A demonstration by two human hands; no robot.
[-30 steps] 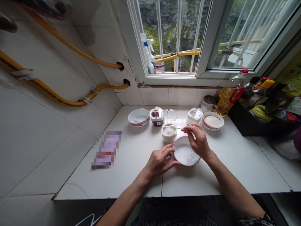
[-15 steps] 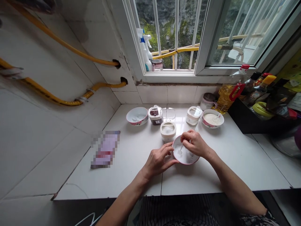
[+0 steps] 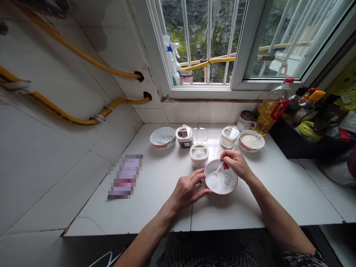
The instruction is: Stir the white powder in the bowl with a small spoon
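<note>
My left hand [image 3: 190, 187] grips the left rim of a pink-rimmed bowl [image 3: 222, 192], thumb low and fingers at the upper edge. White granular stuff [image 3: 222, 181] with a few lumps lies in the bowl. Pinched in my right hand [image 3: 233, 162] is the handle of a small white spoon [image 3: 215, 175], whose scoop end rests in the white stuff at the bowl's left side. Just behind the bowl stands an open white container [image 3: 199, 159] with white contents, its clear lid [image 3: 199, 135] tipped back.
Along the back stand a flowered bowl [image 3: 162, 138], a container of dark contents [image 3: 184, 138], a closed white container [image 3: 229, 137] and a bowl of pale powder [image 3: 251, 141]. An oil bottle [image 3: 268, 111] and a black box [image 3: 287, 139] are at right. A blurred purple packet [image 3: 126, 177] lies left.
My right hand has moved a little right and up from over the bowl. The spoon now leans more and shows more of its length. My left hand stays on the rim.
</note>
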